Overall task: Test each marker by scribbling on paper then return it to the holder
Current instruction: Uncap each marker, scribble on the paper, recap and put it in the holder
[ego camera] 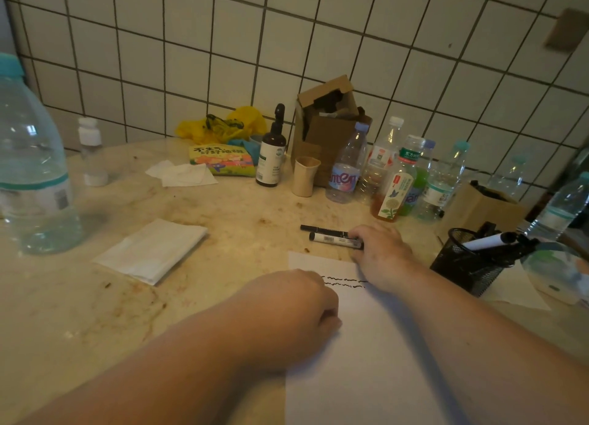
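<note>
Right hand: fingers curled onto the near end of the white-barrelled marker lying on the worktop; a firm grip cannot be confirmed. A black marker lies touching it at 12 o'clock. Left hand: closed fist resting on the paper, apparently holding nothing. Two scribbled lines run between the hands. Mesh holder, at 3 o'clock, contains another marker.

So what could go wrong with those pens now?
The right hand is reaching for two markers lying loose on the counter; a nudge might roll them away. The mesh holder seems tipped over, so returned markers may slide out. The left hand rests near the scribbles and could smudge them.
</note>
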Motion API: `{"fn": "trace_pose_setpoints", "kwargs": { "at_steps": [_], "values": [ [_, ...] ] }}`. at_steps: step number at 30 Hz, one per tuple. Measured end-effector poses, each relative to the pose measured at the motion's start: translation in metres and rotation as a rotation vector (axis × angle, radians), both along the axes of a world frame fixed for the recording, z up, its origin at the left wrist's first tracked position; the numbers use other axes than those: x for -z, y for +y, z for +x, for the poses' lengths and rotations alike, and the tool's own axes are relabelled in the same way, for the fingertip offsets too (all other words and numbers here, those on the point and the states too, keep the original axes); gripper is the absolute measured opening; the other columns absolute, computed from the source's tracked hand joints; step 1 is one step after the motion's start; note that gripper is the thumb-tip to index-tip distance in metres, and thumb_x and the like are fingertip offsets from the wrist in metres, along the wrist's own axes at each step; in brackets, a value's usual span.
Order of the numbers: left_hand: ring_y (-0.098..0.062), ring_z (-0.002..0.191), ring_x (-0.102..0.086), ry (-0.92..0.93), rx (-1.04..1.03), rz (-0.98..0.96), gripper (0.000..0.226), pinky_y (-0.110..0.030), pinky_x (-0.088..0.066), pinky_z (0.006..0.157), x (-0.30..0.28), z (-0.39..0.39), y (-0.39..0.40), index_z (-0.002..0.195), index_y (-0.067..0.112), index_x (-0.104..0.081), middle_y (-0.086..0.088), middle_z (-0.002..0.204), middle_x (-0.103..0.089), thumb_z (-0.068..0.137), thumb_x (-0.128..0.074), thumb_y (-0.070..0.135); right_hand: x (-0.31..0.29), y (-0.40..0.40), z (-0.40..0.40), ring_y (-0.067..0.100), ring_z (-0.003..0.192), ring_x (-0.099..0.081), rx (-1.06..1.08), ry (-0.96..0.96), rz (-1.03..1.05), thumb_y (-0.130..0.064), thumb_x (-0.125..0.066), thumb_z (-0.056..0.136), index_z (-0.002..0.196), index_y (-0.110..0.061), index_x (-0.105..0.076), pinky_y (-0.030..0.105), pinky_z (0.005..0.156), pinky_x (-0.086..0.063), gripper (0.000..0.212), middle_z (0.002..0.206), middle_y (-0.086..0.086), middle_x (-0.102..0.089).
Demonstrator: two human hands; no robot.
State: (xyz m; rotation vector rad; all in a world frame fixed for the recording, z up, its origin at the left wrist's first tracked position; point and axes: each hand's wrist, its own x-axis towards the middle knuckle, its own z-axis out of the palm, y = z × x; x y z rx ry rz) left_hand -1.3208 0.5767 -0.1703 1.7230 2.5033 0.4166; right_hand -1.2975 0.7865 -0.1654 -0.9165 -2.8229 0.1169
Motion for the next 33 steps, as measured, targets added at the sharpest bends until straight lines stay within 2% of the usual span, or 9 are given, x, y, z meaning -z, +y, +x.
{"fn": "trace_pose_setpoints", "kwargs": {
  "at_steps": [7,10,13,16,18,21,27,31,33],
  "values": [
    [-0.019,0.094,-0.057,0.009,0.007,0.004,0.032,-0.038,-0.052,0.083,0.001,0.0,0.002,0.104,0.025,-0.066,0.003,0.104,-0.06,0.096,-0.041,0.043,0.009,0.007,0.001,0.021,0.113,-0.045,0.061,0.058,-0.003,-0.036,-0.064,0.095,0.108,-0.031,-0.065,0.041,0.097,-0.046,0.014,0.112,-0.003,-0.052],
    [-0.019,0.096,-0.057,0.005,0.008,0.006,0.032,-0.036,-0.051,0.084,0.001,0.0,0.001,0.107,0.024,-0.066,0.003,0.106,-0.06,0.096,-0.042,0.042,0.001,0.001,0.007,0.019,0.097,-0.055,0.087,0.149,-0.081,-0.032,-0.063,0.096,0.102,-0.027,-0.067,0.036,0.082,-0.05,0.008,0.105,-0.001,-0.061],
    [-0.018,0.097,-0.058,-0.024,-0.012,0.035,0.031,-0.036,-0.052,0.086,0.0,-0.001,0.0,0.108,0.024,-0.066,0.004,0.107,-0.062,0.096,-0.044,0.041,-0.017,-0.011,0.024,0.011,0.081,-0.057,0.057,0.345,-0.345,-0.029,-0.062,0.098,0.101,-0.03,-0.064,0.028,0.064,-0.043,0.003,0.093,-0.006,-0.064],
    [-0.015,0.094,-0.059,-0.073,-0.072,0.089,0.031,-0.037,-0.053,0.086,-0.002,-0.001,0.001,0.109,0.028,-0.066,0.008,0.107,-0.063,0.096,-0.045,0.047,-0.028,-0.026,0.055,0.014,0.074,-0.062,-0.057,0.497,-0.671,-0.021,-0.065,0.097,0.101,-0.027,-0.066,0.034,0.069,-0.054,0.008,0.086,-0.003,-0.067],
    [-0.011,0.093,-0.059,-0.106,-0.114,0.137,0.035,-0.035,-0.053,0.086,-0.004,-0.001,0.002,0.112,0.032,-0.065,0.011,0.107,-0.064,0.094,-0.046,0.055,-0.027,-0.037,0.077,0.016,0.064,-0.059,-0.096,0.597,-0.993,-0.011,-0.068,0.093,0.098,-0.014,-0.073,0.032,0.061,-0.052,0.008,0.074,0.003,-0.064],
    [-0.005,0.091,-0.058,-0.14,-0.134,0.181,0.038,-0.027,-0.052,0.082,-0.009,0.001,0.001,0.118,0.038,-0.061,0.014,0.107,-0.064,0.092,-0.045,0.06,-0.021,-0.052,0.099,0.02,0.064,-0.062,-0.181,0.681,-1.22,-0.013,-0.075,0.074,0.086,-0.009,-0.077,0.031,0.059,-0.052,0.012,0.071,0.009,-0.066],
    [-0.006,0.081,-0.058,-0.105,-0.049,0.21,0.023,-0.031,-0.051,0.076,-0.01,0.007,0.003,0.104,0.031,-0.063,0.012,0.09,-0.064,0.097,-0.047,0.046,-0.011,-0.063,0.106,0.023,0.065,-0.066,-0.343,0.743,-1.267,-0.025,-0.071,0.07,0.084,-0.009,-0.08,0.029,0.06,-0.052,0.023,0.072,0.016,-0.071],
    [0.001,0.082,-0.057,-0.129,-0.056,0.307,0.028,-0.014,-0.045,0.071,-0.009,0.008,0.003,0.12,0.041,-0.056,0.021,0.087,-0.06,0.093,-0.052,0.048,-0.007,-0.063,0.105,0.02,0.054,-0.058,-0.336,0.781,-1.267,-0.032,-0.069,0.075,0.088,0.009,-0.065,0.025,0.05,-0.046,0.043,0.065,0.017,-0.068],
    [0.009,0.074,-0.052,-0.08,-0.052,0.31,0.024,-0.007,-0.041,0.068,-0.01,0.007,0.004,0.113,0.04,-0.061,0.026,0.078,-0.053,0.093,-0.05,0.049,-0.005,-0.063,0.104,0.018,0.052,-0.06,-0.325,0.776,-1.289,-0.031,-0.069,0.076,0.086,0.006,-0.068,0.024,0.049,-0.048,0.039,0.066,0.018,-0.069]
  ]
}}
